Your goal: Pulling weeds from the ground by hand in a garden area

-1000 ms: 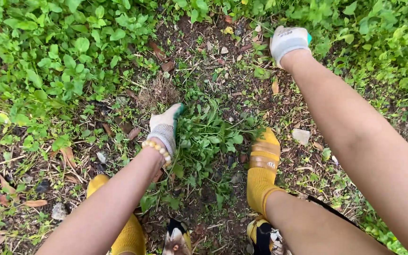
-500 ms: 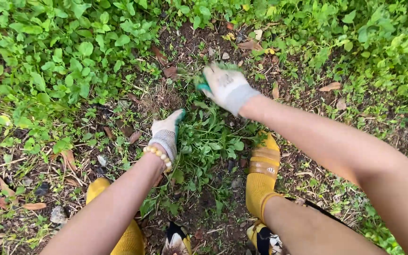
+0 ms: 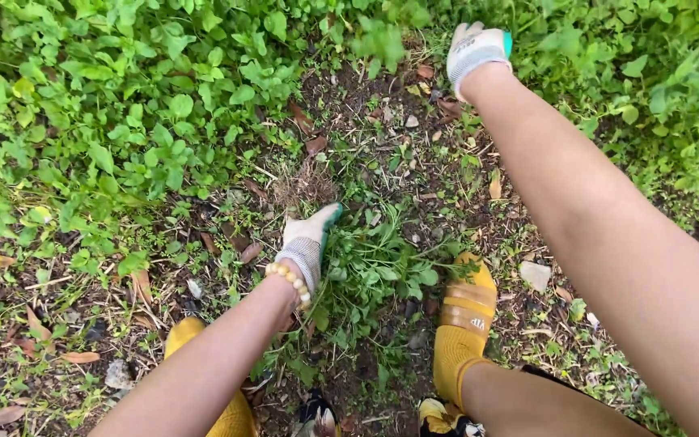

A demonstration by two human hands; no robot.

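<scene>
My left hand (image 3: 307, 238), in a white knit glove with green fingertips and a bead bracelet at the wrist, is pressed into a low clump of green weeds (image 3: 374, 263), with its fingers curled into the stems. My right hand (image 3: 476, 48), in a matching glove, is stretched far forward over the leafy growth at the top, and its fingers look spread with nothing in them. A blurred tuft of pulled weeds (image 3: 382, 36) hangs in the air just left of that hand.
Dense broad-leaved plants (image 3: 123, 105) fill the left and top. Bare soil with dry leaves and small stones (image 3: 382, 121) lies between. My feet in yellow socks and sandals (image 3: 464, 324) stand on either side of the clump.
Half a second ago my right hand held a tuft of weeds near the clump. It has swung forward and up, and the tuft has left it. My left hand stayed on the clump.
</scene>
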